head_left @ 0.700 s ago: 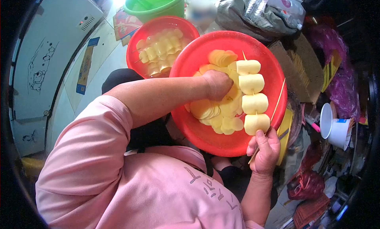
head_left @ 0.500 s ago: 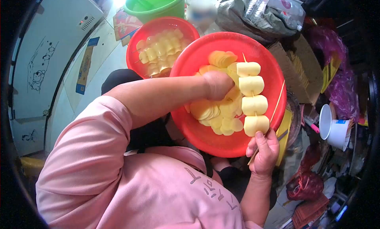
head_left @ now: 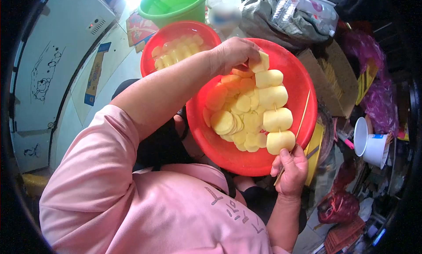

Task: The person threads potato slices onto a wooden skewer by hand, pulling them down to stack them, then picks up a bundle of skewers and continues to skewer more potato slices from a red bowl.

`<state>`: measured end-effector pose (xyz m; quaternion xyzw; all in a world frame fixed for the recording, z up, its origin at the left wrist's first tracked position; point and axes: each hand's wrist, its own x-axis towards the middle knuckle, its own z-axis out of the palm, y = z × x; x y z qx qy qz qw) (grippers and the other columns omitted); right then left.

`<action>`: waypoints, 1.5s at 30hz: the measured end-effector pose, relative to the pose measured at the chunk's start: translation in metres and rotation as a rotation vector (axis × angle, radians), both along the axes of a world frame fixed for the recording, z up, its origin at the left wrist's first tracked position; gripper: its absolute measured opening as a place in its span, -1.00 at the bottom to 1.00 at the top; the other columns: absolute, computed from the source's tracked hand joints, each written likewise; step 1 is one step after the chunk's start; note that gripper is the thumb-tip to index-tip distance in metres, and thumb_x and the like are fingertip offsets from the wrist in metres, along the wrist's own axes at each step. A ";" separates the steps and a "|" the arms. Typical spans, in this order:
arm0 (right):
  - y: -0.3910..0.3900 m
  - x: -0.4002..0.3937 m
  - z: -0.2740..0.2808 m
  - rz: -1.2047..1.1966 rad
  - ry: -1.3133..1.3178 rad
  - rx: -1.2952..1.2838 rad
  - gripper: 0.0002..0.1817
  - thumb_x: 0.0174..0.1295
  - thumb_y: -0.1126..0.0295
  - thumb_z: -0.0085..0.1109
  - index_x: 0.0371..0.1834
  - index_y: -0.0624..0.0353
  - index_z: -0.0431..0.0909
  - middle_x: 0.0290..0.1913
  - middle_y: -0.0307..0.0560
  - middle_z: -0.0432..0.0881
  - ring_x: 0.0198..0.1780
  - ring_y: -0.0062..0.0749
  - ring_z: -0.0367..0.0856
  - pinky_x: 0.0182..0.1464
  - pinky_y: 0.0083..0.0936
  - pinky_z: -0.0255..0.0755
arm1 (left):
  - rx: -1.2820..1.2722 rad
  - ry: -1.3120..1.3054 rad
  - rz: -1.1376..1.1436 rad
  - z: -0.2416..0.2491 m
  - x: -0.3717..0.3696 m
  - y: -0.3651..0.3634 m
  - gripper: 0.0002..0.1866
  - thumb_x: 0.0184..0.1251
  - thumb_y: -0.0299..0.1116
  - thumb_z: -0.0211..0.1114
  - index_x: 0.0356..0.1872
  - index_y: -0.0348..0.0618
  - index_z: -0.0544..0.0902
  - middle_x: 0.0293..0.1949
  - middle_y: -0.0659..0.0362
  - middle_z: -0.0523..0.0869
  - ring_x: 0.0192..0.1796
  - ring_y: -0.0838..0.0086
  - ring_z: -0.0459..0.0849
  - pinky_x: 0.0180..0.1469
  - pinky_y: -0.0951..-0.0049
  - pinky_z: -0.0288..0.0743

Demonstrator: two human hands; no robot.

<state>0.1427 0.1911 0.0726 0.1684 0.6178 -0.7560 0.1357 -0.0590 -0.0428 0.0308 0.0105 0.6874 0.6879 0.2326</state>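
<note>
My right hand (head_left: 292, 170) is closed around the lower end of a bamboo skewer. Several folded, pale yellow potato slices (head_left: 277, 120) are threaded along it above the red basin. A second, bare bamboo stick (head_left: 304, 115) sticks up from the same hand. At the skewer's far end, my left hand (head_left: 239, 54) pinches another potato slice (head_left: 260, 63) at the tip; its fingertips are partly hidden. Loose round slices (head_left: 239, 118) lie heaped in the red basin (head_left: 224, 155) below.
Behind my left forearm, a smaller red basin (head_left: 147, 50) holds finished-looking skewers in water. A green tub (head_left: 173, 10) stands beyond it. To the right are a cardboard box (head_left: 327, 82) with sticks, a white cup (head_left: 373, 144), a purple plastic bag (head_left: 378, 96) and a grey sack (head_left: 263, 21).
My left hand has risen out of the slice heap to the skewer's tip with a potato slice. The loaded skewer has tilted slightly leftward at its top; my right hand keeps its hold.
</note>
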 end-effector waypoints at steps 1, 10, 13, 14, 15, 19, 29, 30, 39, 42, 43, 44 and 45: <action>-0.001 0.000 0.001 -0.004 0.001 0.011 -0.79 0.27 0.40 0.08 -0.13 0.31 0.47 -0.58 -0.19 0.51 -0.70 -0.66 0.34 -0.65 -0.77 0.24 | 0.178 -0.194 0.133 0.016 0.005 0.003 -0.71 0.06 -0.53 0.18 -0.12 -0.23 0.58 -0.23 0.12 0.66 -0.20 0.39 0.66 -0.16 0.32 0.60; -0.004 0.001 0.000 -0.027 0.020 0.004 -0.79 0.25 0.43 0.08 -0.11 0.33 0.47 -0.55 -0.18 0.52 -0.68 -0.67 0.36 -0.66 -0.77 0.26 | 0.311 -0.161 0.206 0.025 0.002 0.002 -0.79 0.12 -0.52 0.16 -0.18 -0.22 0.56 -0.25 0.12 0.65 -0.21 0.39 0.66 -0.18 0.35 0.60; -0.005 0.001 0.000 -0.039 0.034 0.006 -0.80 0.25 0.43 0.09 -0.13 0.32 0.47 -0.55 -0.18 0.52 -0.68 -0.67 0.36 -0.66 -0.77 0.26 | 0.277 -0.134 0.239 0.024 0.001 0.002 -0.84 0.12 -0.52 0.18 -0.24 -0.19 0.56 -0.28 0.13 0.67 -0.25 0.41 0.67 -0.19 0.38 0.59; -0.005 0.001 0.000 -0.044 0.041 0.010 -0.80 0.25 0.43 0.09 -0.14 0.32 0.47 -0.55 -0.18 0.52 -0.68 -0.68 0.37 -0.67 -0.78 0.25 | 0.278 -0.135 0.239 0.023 0.001 0.002 -0.84 0.12 -0.52 0.18 -0.24 -0.19 0.56 -0.28 0.13 0.67 -0.25 0.41 0.67 -0.19 0.38 0.59; -0.005 0.001 0.000 -0.045 0.041 0.010 -0.80 0.25 0.43 0.09 -0.14 0.32 0.47 -0.55 -0.18 0.52 -0.68 -0.68 0.37 -0.67 -0.78 0.25 | 0.244 -0.085 0.251 0.023 0.000 0.003 -0.85 0.10 -0.53 0.21 -0.27 -0.19 0.56 -0.31 0.14 0.67 -0.27 0.42 0.67 -0.19 0.41 0.59; 0.000 0.001 -0.001 -0.022 0.024 0.039 -0.80 0.25 0.45 0.07 -0.12 0.32 0.46 -0.54 -0.19 0.51 -0.70 -0.67 0.33 -0.67 -0.77 0.24 | 0.085 0.110 0.214 0.027 0.003 0.004 -0.92 0.09 -0.50 0.30 -0.39 -0.20 0.59 -0.41 0.20 0.67 -0.32 0.52 0.65 -0.21 0.50 0.56; 0.000 0.000 -0.004 -0.009 -0.005 0.143 -0.87 0.24 0.46 0.07 -0.22 0.29 0.47 -0.62 -0.22 0.49 -0.73 -0.67 0.35 -0.67 -0.75 0.23 | -0.263 0.354 -0.097 0.030 0.017 0.010 -0.92 0.21 -0.45 0.25 -0.35 -0.24 0.65 -0.37 0.25 0.68 -0.31 0.62 0.62 -0.22 0.56 0.52; -0.001 0.000 -0.003 -0.010 -0.006 0.143 -0.87 0.24 0.46 0.07 -0.22 0.29 0.47 -0.62 -0.22 0.49 -0.73 -0.67 0.35 -0.67 -0.75 0.23 | -0.189 0.251 -0.019 0.030 0.016 0.011 -0.91 0.23 -0.44 0.24 -0.33 -0.23 0.64 -0.35 0.25 0.68 -0.31 0.60 0.62 -0.22 0.53 0.53; -0.007 0.003 -0.001 0.044 0.049 0.187 -0.86 0.26 0.46 0.05 -0.20 0.30 0.45 -0.61 -0.21 0.51 -0.71 -0.68 0.37 -0.66 -0.76 0.28 | 0.150 -0.185 0.109 0.023 0.006 0.008 -0.90 0.29 -0.36 0.19 -0.25 -0.11 0.60 -0.33 0.26 0.64 -0.26 0.48 0.62 -0.17 0.40 0.49; -0.007 0.004 -0.001 0.043 0.043 0.176 -0.87 0.26 0.46 0.06 -0.20 0.29 0.44 -0.61 -0.21 0.51 -0.70 -0.69 0.38 -0.65 -0.76 0.30 | 0.268 -0.298 0.130 0.021 0.007 0.008 -0.91 0.28 -0.37 0.19 -0.26 -0.09 0.60 -0.29 0.25 0.64 -0.18 0.44 0.61 -0.05 0.32 0.43; -0.008 0.004 -0.002 0.039 0.028 0.183 -0.87 0.26 0.46 0.06 -0.20 0.28 0.44 -0.60 -0.21 0.52 -0.70 -0.69 0.39 -0.65 -0.76 0.30 | 0.310 -0.346 0.172 0.020 0.007 0.009 -0.91 0.28 -0.36 0.19 -0.25 -0.08 0.60 -0.28 0.25 0.64 -0.17 0.43 0.60 -0.02 0.28 0.40; -0.008 0.005 -0.002 0.035 0.013 0.191 -0.88 0.25 0.46 0.07 -0.21 0.28 0.44 -0.60 -0.21 0.52 -0.69 -0.69 0.39 -0.65 -0.76 0.29 | 0.310 -0.346 0.172 0.020 0.008 0.010 -0.91 0.28 -0.36 0.19 -0.25 -0.08 0.60 -0.28 0.25 0.64 -0.17 0.43 0.60 -0.02 0.28 0.40; -0.009 0.006 -0.003 0.035 0.013 0.191 -0.88 0.25 0.46 0.07 -0.21 0.28 0.44 -0.60 -0.21 0.52 -0.69 -0.69 0.39 -0.65 -0.76 0.29 | 0.309 -0.363 0.164 0.019 0.010 0.010 -0.89 0.29 -0.35 0.19 -0.24 -0.09 0.61 -0.27 0.24 0.65 -0.16 0.43 0.60 -0.03 0.26 0.40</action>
